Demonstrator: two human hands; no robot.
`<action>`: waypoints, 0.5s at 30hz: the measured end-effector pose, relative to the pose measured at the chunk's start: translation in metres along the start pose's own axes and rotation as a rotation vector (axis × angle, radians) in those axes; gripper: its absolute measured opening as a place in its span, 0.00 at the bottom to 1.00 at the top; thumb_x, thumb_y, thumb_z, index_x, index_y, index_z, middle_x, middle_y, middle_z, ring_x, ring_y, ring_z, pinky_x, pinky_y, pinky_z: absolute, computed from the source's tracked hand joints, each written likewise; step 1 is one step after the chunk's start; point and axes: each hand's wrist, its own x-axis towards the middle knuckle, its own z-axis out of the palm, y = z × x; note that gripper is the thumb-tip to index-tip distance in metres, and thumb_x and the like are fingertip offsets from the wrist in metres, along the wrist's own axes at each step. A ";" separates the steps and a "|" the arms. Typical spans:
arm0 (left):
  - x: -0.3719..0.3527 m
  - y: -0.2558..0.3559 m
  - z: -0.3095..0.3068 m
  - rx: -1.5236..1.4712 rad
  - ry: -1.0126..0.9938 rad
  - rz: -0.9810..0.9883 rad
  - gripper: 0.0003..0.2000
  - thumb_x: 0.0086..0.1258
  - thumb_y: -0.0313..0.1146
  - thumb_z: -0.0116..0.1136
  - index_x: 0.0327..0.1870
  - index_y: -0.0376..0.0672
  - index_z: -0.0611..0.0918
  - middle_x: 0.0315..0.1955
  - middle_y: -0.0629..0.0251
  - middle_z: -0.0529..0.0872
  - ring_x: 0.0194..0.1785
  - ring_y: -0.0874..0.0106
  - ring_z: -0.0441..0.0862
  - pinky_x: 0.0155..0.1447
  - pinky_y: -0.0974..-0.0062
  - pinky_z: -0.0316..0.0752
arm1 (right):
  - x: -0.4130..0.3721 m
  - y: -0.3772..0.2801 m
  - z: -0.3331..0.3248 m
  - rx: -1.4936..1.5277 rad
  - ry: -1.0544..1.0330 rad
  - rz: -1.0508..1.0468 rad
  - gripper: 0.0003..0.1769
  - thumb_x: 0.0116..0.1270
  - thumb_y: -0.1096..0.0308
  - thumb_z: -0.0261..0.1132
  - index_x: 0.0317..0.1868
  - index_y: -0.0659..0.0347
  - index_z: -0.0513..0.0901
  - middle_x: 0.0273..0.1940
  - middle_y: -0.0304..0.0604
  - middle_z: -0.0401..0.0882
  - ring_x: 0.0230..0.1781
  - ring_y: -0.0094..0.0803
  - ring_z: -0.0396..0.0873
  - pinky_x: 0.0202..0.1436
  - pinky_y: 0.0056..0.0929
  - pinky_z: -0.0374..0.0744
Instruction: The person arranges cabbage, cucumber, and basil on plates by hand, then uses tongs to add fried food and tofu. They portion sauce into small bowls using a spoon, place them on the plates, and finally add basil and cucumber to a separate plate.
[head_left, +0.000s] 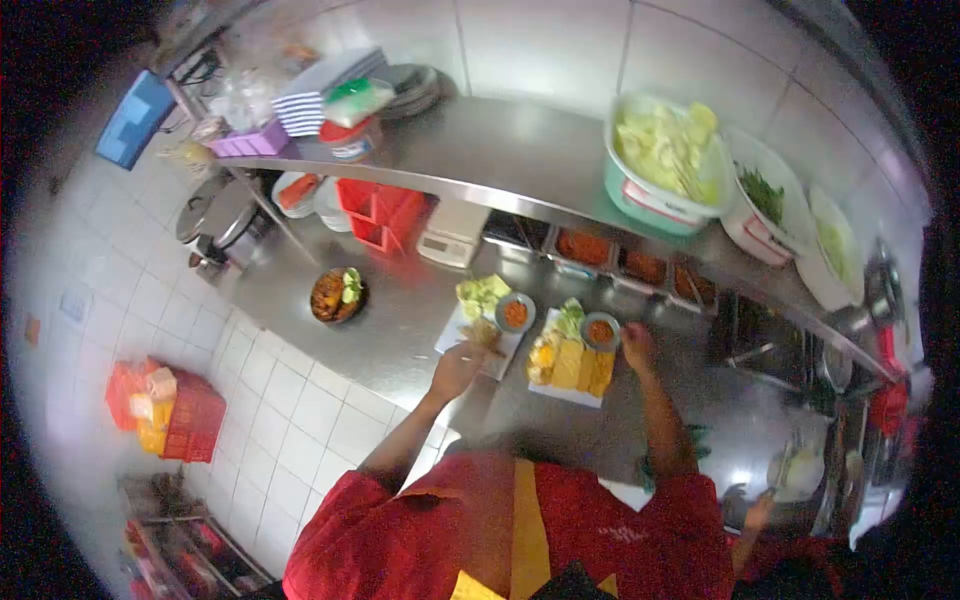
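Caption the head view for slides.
Left hand at one food plate, right hand by another's sauce bowl, on steel counter.

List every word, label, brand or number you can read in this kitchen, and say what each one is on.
No text here can be read.
Red and white label on the green tub: too blurred to read.
Red label on the white bucket: too blurred to read.
Pale mark on the red shirt: too small to read.
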 end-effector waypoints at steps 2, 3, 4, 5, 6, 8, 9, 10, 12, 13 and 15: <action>0.021 0.065 -0.034 0.047 0.096 0.110 0.15 0.67 0.39 0.55 0.40 0.34 0.81 0.37 0.52 0.84 0.40 0.63 0.82 0.45 0.69 0.75 | 0.000 0.027 0.014 -0.041 0.177 -0.049 0.22 0.65 0.52 0.60 0.47 0.64 0.77 0.37 0.48 0.79 0.38 0.40 0.78 0.45 0.38 0.75; 0.035 0.106 -0.055 0.088 0.165 0.178 0.14 0.67 0.39 0.55 0.38 0.33 0.81 0.35 0.52 0.84 0.38 0.64 0.82 0.43 0.69 0.75 | -0.005 0.019 -0.001 0.031 0.091 -0.024 0.23 0.66 0.51 0.60 0.48 0.64 0.76 0.38 0.47 0.79 0.38 0.39 0.78 0.45 0.36 0.75; 0.049 0.156 -0.084 0.189 0.193 0.302 0.14 0.67 0.38 0.55 0.39 0.34 0.81 0.33 0.53 0.84 0.37 0.66 0.82 0.42 0.70 0.75 | -0.012 0.012 -0.021 0.099 0.003 0.001 0.24 0.67 0.50 0.59 0.49 0.65 0.76 0.39 0.46 0.79 0.38 0.37 0.78 0.45 0.35 0.75; 0.062 0.205 -0.112 0.290 0.217 0.422 0.13 0.67 0.37 0.55 0.39 0.34 0.81 0.32 0.53 0.84 0.37 0.67 0.82 0.41 0.70 0.75 | -0.023 0.004 -0.027 0.275 0.021 0.112 0.24 0.67 0.50 0.59 0.49 0.64 0.76 0.38 0.44 0.78 0.37 0.36 0.77 0.44 0.34 0.75; 0.076 0.243 -0.131 0.175 0.268 0.477 0.11 0.66 0.35 0.56 0.40 0.35 0.81 0.31 0.55 0.84 0.35 0.68 0.82 0.40 0.71 0.75 | -0.034 -0.002 -0.032 0.450 0.040 0.223 0.24 0.68 0.50 0.58 0.50 0.64 0.76 0.38 0.42 0.78 0.37 0.34 0.77 0.42 0.32 0.76; 0.131 0.285 -0.174 0.322 0.454 0.755 0.10 0.65 0.33 0.57 0.40 0.36 0.81 0.35 0.57 0.83 0.38 0.67 0.82 0.42 0.71 0.75 | -0.052 -0.013 -0.043 0.208 0.104 0.173 0.23 0.68 0.50 0.58 0.50 0.63 0.76 0.39 0.41 0.78 0.36 0.32 0.77 0.38 0.32 0.76; 0.154 0.311 -0.191 0.340 0.445 0.825 0.11 0.65 0.35 0.57 0.41 0.37 0.81 0.36 0.55 0.83 0.39 0.65 0.82 0.43 0.70 0.75 | -0.060 -0.009 -0.037 0.229 0.183 0.133 0.23 0.68 0.50 0.58 0.51 0.62 0.76 0.39 0.42 0.78 0.35 0.32 0.77 0.36 0.33 0.76; 0.177 0.333 -0.207 0.357 0.434 0.895 0.12 0.64 0.36 0.58 0.42 0.37 0.81 0.37 0.53 0.83 0.41 0.64 0.82 0.45 0.69 0.75 | -0.065 0.006 -0.029 0.248 0.263 0.097 0.23 0.68 0.49 0.57 0.51 0.60 0.76 0.39 0.42 0.79 0.33 0.31 0.76 0.33 0.34 0.75; 0.238 0.349 -0.234 0.608 0.378 0.725 0.20 0.65 0.48 0.57 0.47 0.40 0.80 0.45 0.50 0.81 0.48 0.57 0.80 0.51 0.65 0.75 | -0.081 0.004 -0.055 0.152 -0.013 0.252 0.24 0.67 0.47 0.57 0.51 0.58 0.77 0.42 0.43 0.80 0.37 0.32 0.78 0.38 0.36 0.77; 0.268 0.350 -0.244 0.599 0.380 0.749 0.20 0.65 0.48 0.57 0.47 0.40 0.80 0.45 0.50 0.81 0.48 0.57 0.80 0.51 0.65 0.75 | -0.092 -0.038 -0.077 0.047 -0.129 0.334 0.22 0.68 0.49 0.57 0.51 0.57 0.78 0.42 0.43 0.80 0.39 0.31 0.78 0.43 0.35 0.77; 0.329 0.336 -0.258 1.037 0.260 0.425 0.31 0.54 0.57 0.62 0.51 0.41 0.79 0.51 0.45 0.77 0.55 0.56 0.77 0.57 0.61 0.72 | -0.103 -0.120 -0.109 -0.059 -0.226 0.419 0.19 0.68 0.51 0.58 0.50 0.56 0.78 0.42 0.42 0.80 0.40 0.31 0.78 0.47 0.34 0.76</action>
